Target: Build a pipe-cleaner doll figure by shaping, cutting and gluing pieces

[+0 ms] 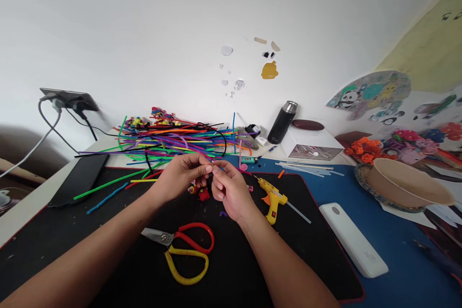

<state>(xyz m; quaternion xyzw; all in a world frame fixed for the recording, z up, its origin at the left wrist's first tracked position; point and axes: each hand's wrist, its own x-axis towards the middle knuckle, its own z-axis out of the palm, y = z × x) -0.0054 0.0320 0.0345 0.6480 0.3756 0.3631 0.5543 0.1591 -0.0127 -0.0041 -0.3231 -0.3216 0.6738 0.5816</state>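
Note:
My left hand (184,173) and my right hand (231,187) meet fingertip to fingertip above the black mat, both pinched closed. A thin black pipe cleaner (225,142) arcs up behind my right fingers and seems to run into the pinch; the part between the fingertips is mostly hidden. Just below my hands lies a small red and yellow figure (204,193), partly covered by the fingers. A small purple bent piece (224,213) rests close to my right wrist. Nearer to me are scissors (180,245) with one red and one yellow handle, their blades pointing left.
A heap of coloured pipe cleaners (173,139) spreads along the wall. Right of my hands lies a yellow glue gun (272,199) with a glue stick in it. Farther right are a white power bank (353,240) and a bowl (407,183). A black flask (283,122) leans at the back.

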